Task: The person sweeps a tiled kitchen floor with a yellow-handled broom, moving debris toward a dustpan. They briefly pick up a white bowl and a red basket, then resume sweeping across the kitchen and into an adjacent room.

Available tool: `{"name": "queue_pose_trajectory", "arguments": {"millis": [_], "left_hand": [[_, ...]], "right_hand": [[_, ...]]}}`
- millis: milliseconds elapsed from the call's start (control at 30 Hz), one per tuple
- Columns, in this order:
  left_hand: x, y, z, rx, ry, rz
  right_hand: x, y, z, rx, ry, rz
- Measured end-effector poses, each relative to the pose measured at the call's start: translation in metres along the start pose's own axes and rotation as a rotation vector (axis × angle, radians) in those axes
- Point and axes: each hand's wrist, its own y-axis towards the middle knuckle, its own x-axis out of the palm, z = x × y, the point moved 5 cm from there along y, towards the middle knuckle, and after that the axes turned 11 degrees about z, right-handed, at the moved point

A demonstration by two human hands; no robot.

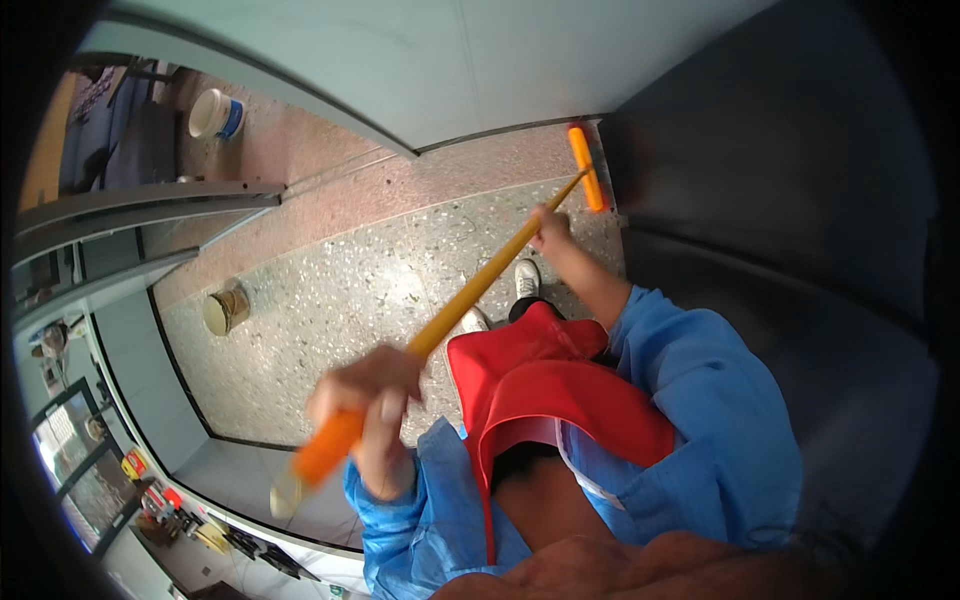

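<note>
A long-handled floor tool with a yellow pole (480, 289) and a narrow orange head (586, 169) slants across the view. Whether it is a squeegee, brush or mop cannot be told. My left hand (375, 405) is closed around the pole near its upper end, just above an orange grip section, which is blurred. Farther down the pole, my right hand (551, 229) holds it close to the head. The head lies at the floor (337, 270) beside the corner of a pale wall panel and a dark panel. Below my hands is a red apron (540, 375).
A small round tub (225, 310) stands on the speckled floor at left. Beyond an open doorway with metal frames (150, 201) is a white bucket (216, 115). The dark panel (750, 127) borders the right side. A counter (247, 547) with assorted items runs along the lower left.
</note>
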Motion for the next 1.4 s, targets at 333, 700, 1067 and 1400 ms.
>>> {"name": "queue_pose_trajectory", "arguments": {"millis": [333, 700, 1067, 1400], "left_hand": [[-0.010, 0.007, -0.022, -0.010, 0.139, 0.134], [-0.045, -0.026, 0.000, -0.053, 0.004, 0.172], [-0.128, -0.064, 0.062, 0.213, 0.282, 0.402], [-0.202, -0.119, 0.041, 0.206, 0.176, 0.703]], "right_hand": [[0.034, 0.010, 0.003, -0.021, -0.304, -0.150], [0.017, -0.015, 0.015, -0.067, -0.350, -0.303], [0.110, -0.102, 0.148, 0.007, -0.680, -0.401], [0.133, -0.126, 0.163, -0.254, -0.905, -0.358]]}}
